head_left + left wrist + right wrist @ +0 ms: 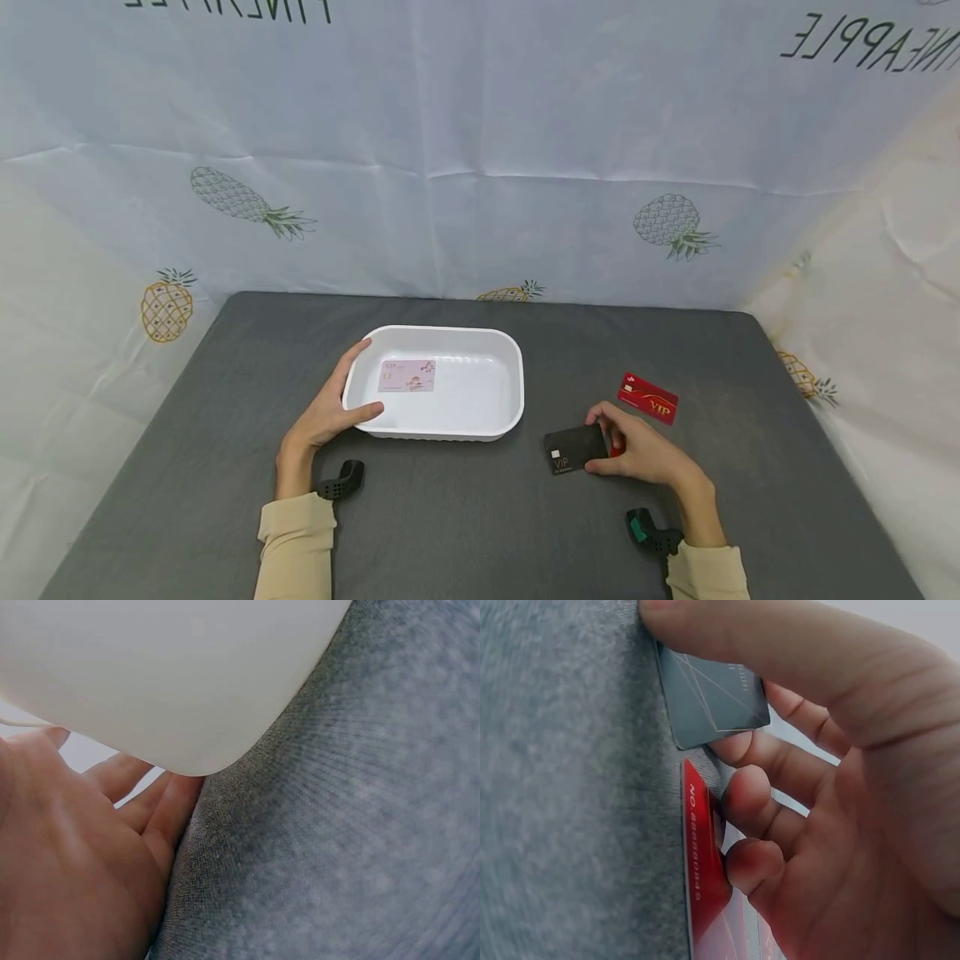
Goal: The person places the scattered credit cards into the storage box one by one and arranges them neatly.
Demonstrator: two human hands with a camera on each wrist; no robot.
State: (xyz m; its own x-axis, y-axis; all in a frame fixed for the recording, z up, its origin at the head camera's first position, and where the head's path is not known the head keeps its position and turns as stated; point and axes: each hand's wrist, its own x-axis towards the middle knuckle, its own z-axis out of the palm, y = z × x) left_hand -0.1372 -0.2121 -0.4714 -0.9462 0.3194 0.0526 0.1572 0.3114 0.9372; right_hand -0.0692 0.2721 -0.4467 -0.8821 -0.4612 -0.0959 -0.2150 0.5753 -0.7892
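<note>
My left hand holds the left end of a white plastic tray. Its thumb lies over the near rim, with the fingers along the outside wall. Inside the tray, toward its left, lies a pink VIP card. To the right of the tray, my right hand pinches a black VIP card between thumb and fingers, low over the table. A red VIP card lies just beyond that hand. In the right wrist view, a red card touches or nearly touches the outer fingertips.
A dark grey cloth covers the table. White fabric printed with pineapples hangs behind and at both sides. Black wrist devices sit by both sleeves.
</note>
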